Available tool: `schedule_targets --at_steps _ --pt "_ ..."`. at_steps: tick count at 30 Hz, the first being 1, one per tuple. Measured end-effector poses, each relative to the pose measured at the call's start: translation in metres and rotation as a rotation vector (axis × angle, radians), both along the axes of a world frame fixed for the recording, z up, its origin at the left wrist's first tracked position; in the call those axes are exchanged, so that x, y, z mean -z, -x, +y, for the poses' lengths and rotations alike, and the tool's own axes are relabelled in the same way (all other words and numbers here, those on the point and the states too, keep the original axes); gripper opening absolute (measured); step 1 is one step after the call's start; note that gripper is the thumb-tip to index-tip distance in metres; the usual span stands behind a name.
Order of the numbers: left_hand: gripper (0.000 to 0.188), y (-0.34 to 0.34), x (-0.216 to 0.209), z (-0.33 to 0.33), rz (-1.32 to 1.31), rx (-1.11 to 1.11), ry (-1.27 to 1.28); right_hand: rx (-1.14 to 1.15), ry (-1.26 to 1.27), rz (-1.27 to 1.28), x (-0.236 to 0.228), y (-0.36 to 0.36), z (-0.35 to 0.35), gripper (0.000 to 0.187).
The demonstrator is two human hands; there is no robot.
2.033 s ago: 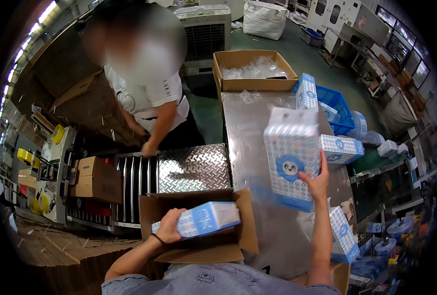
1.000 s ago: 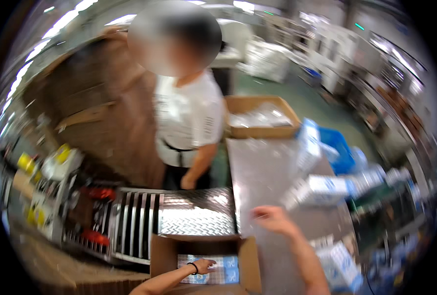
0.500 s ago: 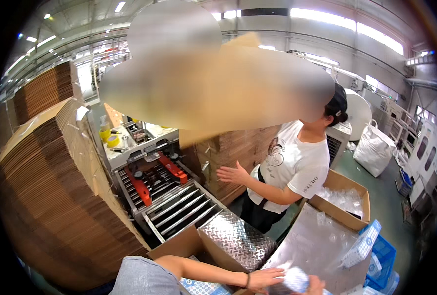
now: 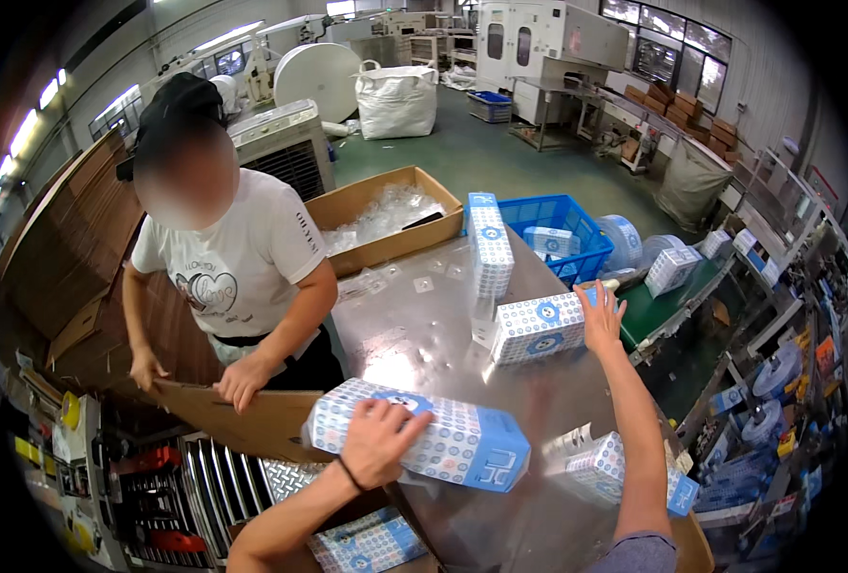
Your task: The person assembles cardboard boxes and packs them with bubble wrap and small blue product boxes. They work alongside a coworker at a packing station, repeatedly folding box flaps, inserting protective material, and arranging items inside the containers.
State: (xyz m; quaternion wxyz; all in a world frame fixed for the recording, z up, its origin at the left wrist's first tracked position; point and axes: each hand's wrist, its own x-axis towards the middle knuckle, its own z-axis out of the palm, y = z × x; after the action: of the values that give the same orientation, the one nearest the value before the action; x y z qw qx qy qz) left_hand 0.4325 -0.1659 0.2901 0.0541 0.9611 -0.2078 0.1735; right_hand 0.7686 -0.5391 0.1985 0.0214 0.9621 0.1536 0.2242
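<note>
Head view. The left hand (image 4: pixel 378 441) was clamped over the top of a long blue-and-white dotted pack (image 4: pixel 418 435), fingers curled round its upper edge, holding it above the near edge of the steel table (image 4: pixel 414 334). The right hand (image 4: pixel 601 320) was stretched out with fingers spread apart, fingertips touching the far end of a smaller dotted pack (image 4: pixel 539 328) lying on the table; it was not closed on it.

Containers: an open cardboard box (image 4: pixel 386 218) at the far end of the table held clear plastic wrappings. A blue plastic crate (image 4: pixel 550 227) just right of it held one dotted pack (image 4: pixel 551 241). A second carton (image 4: pixel 367 540), low at the frame's bottom edge under the left forearm, held at least one dotted pack; the rest of its contents could not be seen.

Surroundings: a tall dotted pack (image 4: pixel 490 246) stood upright on the table between the box and the crate. Another pack (image 4: pixel 625 470) lay beside the right forearm. Across the table a co-worker (image 4: pixel 233 267) in a white shirt gripped a flat cardboard sheet (image 4: pixel 228 415) with both hands, just left of the held pack. A roller conveyor (image 4: pixel 214 497) sat below the sheet.
</note>
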Motion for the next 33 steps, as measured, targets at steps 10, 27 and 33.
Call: schedule_targets --at_steps 10,27,33 --pt "0.013 0.148 0.014 0.060 0.116 -0.170 1.142 -0.456 -0.109 0.505 0.058 0.057 0.169 0.114" --pt "0.067 0.294 0.230 0.015 0.984 -0.641 0.292 -0.764 -1.764 1.261 0.033 0.274 0.084 0.062" --pt "0.059 0.260 0.275 0.098 1.085 -0.552 0.260 -1.479 -0.798 1.096 -0.051 0.440 0.288 0.077"
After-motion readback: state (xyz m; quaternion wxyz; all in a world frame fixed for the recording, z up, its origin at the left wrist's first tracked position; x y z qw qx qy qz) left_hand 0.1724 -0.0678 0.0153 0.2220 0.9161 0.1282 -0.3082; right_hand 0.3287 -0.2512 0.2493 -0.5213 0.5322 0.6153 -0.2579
